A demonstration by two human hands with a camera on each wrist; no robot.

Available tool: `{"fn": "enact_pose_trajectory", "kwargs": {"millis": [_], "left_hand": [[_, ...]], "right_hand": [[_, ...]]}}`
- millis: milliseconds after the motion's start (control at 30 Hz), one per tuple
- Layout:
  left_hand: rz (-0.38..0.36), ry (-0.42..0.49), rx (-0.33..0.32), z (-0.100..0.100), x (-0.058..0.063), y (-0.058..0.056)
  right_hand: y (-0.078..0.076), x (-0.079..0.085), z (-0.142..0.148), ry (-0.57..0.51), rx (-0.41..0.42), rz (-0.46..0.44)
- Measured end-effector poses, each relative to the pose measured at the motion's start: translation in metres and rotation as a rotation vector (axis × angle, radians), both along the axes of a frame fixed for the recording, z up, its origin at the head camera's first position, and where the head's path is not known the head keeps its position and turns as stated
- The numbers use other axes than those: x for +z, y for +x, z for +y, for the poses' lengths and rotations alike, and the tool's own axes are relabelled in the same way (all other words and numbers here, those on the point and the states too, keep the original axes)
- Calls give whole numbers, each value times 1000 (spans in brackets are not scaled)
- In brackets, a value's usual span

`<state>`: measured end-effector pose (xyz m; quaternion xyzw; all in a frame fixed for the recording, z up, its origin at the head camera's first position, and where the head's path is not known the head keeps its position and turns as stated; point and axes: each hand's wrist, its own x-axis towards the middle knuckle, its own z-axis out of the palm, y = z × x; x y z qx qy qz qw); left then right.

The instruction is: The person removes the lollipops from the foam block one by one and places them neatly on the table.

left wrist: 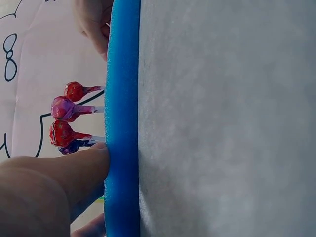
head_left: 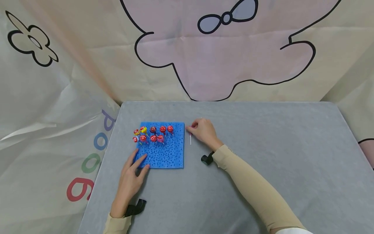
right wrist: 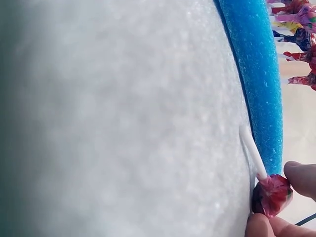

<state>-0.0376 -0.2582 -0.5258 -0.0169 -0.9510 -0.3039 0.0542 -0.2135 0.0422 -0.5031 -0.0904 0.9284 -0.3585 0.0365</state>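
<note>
A blue foam block (head_left: pixel 168 154) lies flat on the table, with two rows of wrapped lollipops (head_left: pixel 153 138) standing by their sticks in its far left part. My left hand (head_left: pixel 128 180) rests on the block's near left corner, fingers spread. Just right of the block, my right hand (head_left: pixel 204 131) pinches a single lollipop (right wrist: pixel 272 196) by its red-pink wrapped head, between thumb (right wrist: pixel 302 177) and fingers. Its white stick (right wrist: pixel 253 153) points back toward me, beside the block's right edge. In the left wrist view, my left thumb (left wrist: pixel 84 165) presses on the foam surface.
A grey cloth covers the table (head_left: pixel 277 146). Behind it hangs a printed fabric backdrop (head_left: pixel 210 65), and another cloth (head_left: pixel 52 113) with coloured letters hangs at the left. Dark straps (head_left: pixel 207 158) sit at both wrists.
</note>
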Motion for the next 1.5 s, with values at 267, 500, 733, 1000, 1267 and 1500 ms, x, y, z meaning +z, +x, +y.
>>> {"fn": "enact_pose_trajectory", "kwargs": {"millis": [267, 500, 733, 1000, 1267, 1500], "left_hand": [[-8, 3, 1, 0, 0, -1], [12, 11, -1, 0, 0, 0], [44, 1, -4, 0, -1, -1], [64, -7, -12, -1, -3, -1], [77, -22, -13, -2, -6, 0], [74, -12, -9, -2, -7, -3]], "right_hand": [[0, 4, 1, 16, 4, -22], [7, 18, -5, -63, 71, 74], [13, 28, -21, -134, 344, 173], [14, 22, -32, -130, 416, 201], [15, 23, -37, -152, 444, 201], [13, 22, -38, -134, 443, 185]]}}
